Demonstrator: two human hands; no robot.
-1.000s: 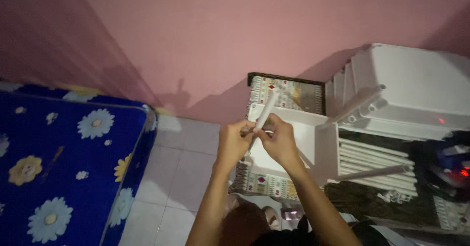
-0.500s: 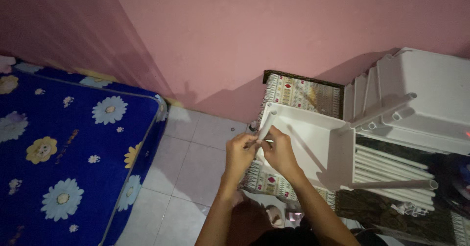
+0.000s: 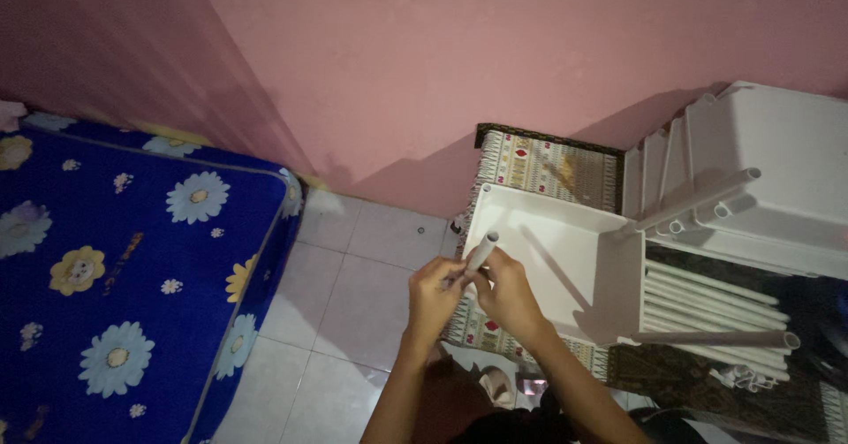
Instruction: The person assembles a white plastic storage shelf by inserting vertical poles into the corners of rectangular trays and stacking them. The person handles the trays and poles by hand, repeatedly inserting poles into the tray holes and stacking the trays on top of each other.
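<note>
Pink wall is filling the far half of the view, with a blue flowered mattress [image 3: 115,267] lying on the left over pale floor tiles [image 3: 344,285]. On the right, a stack of white plastic shelf trays [image 3: 777,170] is leaning against the wall, with a few white tubes standing out of its corner sockets. Near it, one white tray [image 3: 565,258] is lying flat on a patterned woven mat [image 3: 548,166], and a row of loose white tubes [image 3: 707,307] is waiting just to its right. At the near centre, the left hand [image 3: 433,289] and right hand [image 3: 503,289] are pressing together, both clamped on the lower end of a short white tube [image 3: 481,251] that is pointing up over the tray's near-left corner. Judging by this, assembly is sitting at an early stage: the flat tray is showing no posts fitted, and many tubes and trays are lying unused.
</note>
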